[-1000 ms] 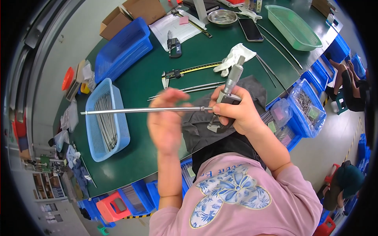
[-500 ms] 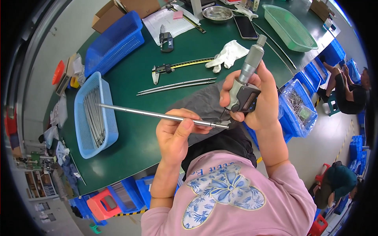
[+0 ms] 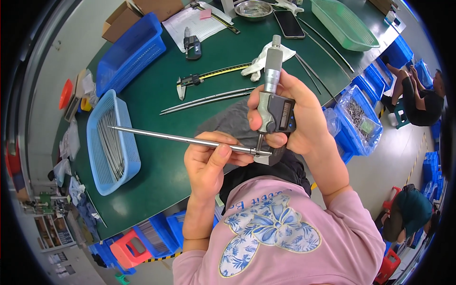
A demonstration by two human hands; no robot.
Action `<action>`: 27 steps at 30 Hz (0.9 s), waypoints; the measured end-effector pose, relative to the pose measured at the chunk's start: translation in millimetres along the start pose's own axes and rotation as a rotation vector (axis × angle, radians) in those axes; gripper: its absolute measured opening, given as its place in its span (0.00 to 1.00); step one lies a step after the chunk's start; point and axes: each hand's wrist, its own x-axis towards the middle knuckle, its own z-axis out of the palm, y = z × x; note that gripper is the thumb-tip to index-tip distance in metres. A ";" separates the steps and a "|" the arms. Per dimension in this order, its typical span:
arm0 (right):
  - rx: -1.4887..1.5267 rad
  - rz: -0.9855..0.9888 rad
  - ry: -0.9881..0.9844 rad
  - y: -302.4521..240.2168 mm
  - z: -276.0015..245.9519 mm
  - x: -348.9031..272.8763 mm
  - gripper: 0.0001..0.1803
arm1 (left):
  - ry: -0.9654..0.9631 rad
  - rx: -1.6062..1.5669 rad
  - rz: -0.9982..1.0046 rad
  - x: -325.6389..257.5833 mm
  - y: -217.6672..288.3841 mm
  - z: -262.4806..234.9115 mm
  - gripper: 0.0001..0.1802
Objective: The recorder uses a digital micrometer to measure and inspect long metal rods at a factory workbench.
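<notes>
- The left hand [image 3: 206, 159] grips a slim metal rod [image 3: 180, 139] near its right end.
- The right hand [image 3: 297, 114] grasps a digital micrometer [image 3: 269, 111], thimble upward.
- The rod's right end sits at the micrometer's spindle; I cannot tell whether they touch.
- Two more rods [image 3: 204, 102] lie on the green bench [image 3: 156, 175], near a caliper [image 3: 189, 80].

The rod [image 3: 166, 136] is being partly covered by the left fingers [image 3: 217, 158]. The glove [image 3: 259, 63] is being partly hidden by the micrometer [image 3: 271, 110].
</notes>
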 end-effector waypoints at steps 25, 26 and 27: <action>-0.064 -0.018 0.043 5.5 1.1 1.5 0.34 | -0.028 0.028 -0.040 2.3 -3.0 -5.3 0.10; -0.091 -0.041 0.057 5.3 1.3 0.4 0.34 | -0.041 0.033 -0.045 1.9 -3.1 -4.7 0.10; -0.099 -0.047 0.045 5.3 1.4 -0.3 0.35 | -0.023 0.044 -0.039 0.5 -3.1 -4.6 0.10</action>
